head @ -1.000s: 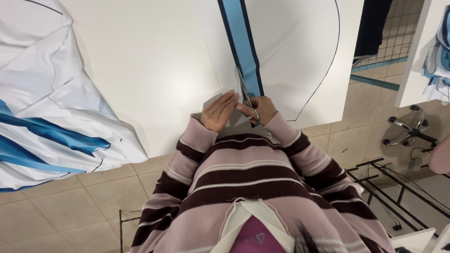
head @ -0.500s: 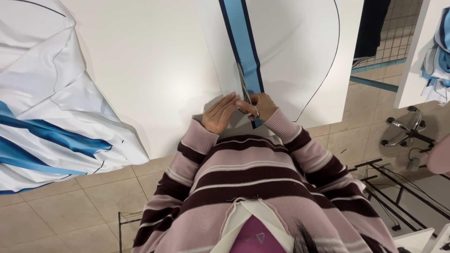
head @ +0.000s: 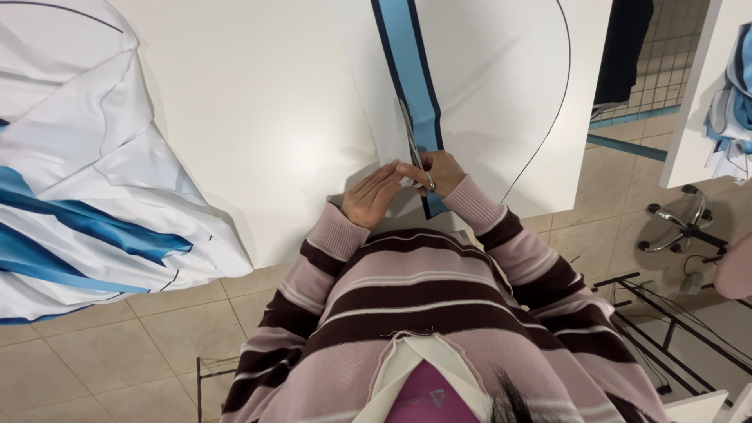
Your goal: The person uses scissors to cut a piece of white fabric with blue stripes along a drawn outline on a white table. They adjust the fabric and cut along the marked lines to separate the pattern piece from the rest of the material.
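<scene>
No packages, labels, signs or screens observed: none on the surface (head: pixel 258 117) around either grip, and none on the tiled floor (head: pixel 94 352) below them.

White table (head: pixel 258 117) fills upper centre. Heap of white fabric with blue stripes (head: pixel 86 211) at left, draping over table edge. Beige tiled floor (head: pixel 102 352) below. Chair base with castors (head: pixel 680 223) at right. Black metal frame (head: pixel 666 329) lower right. Wire grid rack (head: pixel 674 55) upper right, dark garment (head: pixel 623 47) hanging beside it.
</scene>
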